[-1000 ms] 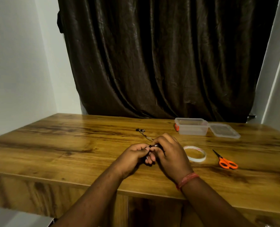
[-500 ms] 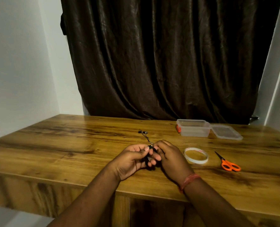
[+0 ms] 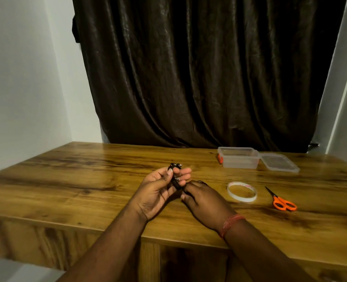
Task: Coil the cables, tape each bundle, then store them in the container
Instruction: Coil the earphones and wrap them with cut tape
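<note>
Holding the thin black cable [image 3: 175, 177] above the table [image 3: 87, 180], we curl our left hand [image 3: 160, 190] round its coils while our right hand [image 3: 204, 197] pinches the loose strand (light, springy, we judge); grip across all loops.

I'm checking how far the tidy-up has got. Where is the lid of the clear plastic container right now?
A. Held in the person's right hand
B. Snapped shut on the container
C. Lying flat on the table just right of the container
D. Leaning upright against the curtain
C. The lid lies flat on the table, right beside the open container, while both hands are busy with the black cable.
</note>
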A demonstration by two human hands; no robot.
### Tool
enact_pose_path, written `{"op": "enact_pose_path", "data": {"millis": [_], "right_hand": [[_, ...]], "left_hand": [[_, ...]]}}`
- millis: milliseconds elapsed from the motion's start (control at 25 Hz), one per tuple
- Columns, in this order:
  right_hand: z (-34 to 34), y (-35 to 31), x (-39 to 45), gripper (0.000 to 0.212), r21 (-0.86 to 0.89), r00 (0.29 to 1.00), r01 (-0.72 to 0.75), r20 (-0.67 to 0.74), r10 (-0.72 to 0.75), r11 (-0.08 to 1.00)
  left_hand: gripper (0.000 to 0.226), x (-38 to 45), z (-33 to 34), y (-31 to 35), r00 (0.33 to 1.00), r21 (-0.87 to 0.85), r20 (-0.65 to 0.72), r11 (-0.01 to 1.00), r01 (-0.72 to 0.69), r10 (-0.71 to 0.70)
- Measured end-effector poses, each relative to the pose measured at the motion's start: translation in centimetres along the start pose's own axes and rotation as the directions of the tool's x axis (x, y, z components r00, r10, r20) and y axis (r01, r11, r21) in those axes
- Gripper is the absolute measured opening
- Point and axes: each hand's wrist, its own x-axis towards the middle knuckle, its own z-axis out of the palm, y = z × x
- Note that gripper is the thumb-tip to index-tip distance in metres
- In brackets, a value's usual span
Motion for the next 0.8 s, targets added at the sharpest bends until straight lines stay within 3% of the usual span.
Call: {"op": "enact_pose_path", "data": {"millis": [280,440,640,800], "right_hand": [[-0.8,-1.0,-0.4,0.008,-0.041,0.994,0.067,-0.085,-0.07,0.997],[-0.9,-1.2,-0.4,0.012,-0.02,0.99,0.106,-0.091,-0.107,0.994],[-1.1,-1.1,-0.4,0.016,-0.011,0.986,0.115,-0.121,-0.116,0.993],[-1.5,-1.2,-0.5,0.012,0.038,0.977,0.085,-0.197,-0.076,0.996]], "left_hand": [[0.018,0.8,-0.4,-0.4,0.978,0.051,-0.181,0.994,-0.092,0.1],[0.019,0.9,-0.4,-1.1,0.975,0.211,-0.196,0.976,-0.059,0.101],[0.02,0.9,-0.2,-2.5,0.976,0.574,-0.141,0.817,-0.057,0.168],[0.022,1.0,-0.6,-3.0,0.98,0.711,-0.092,0.7,-0.061,0.178]]}}
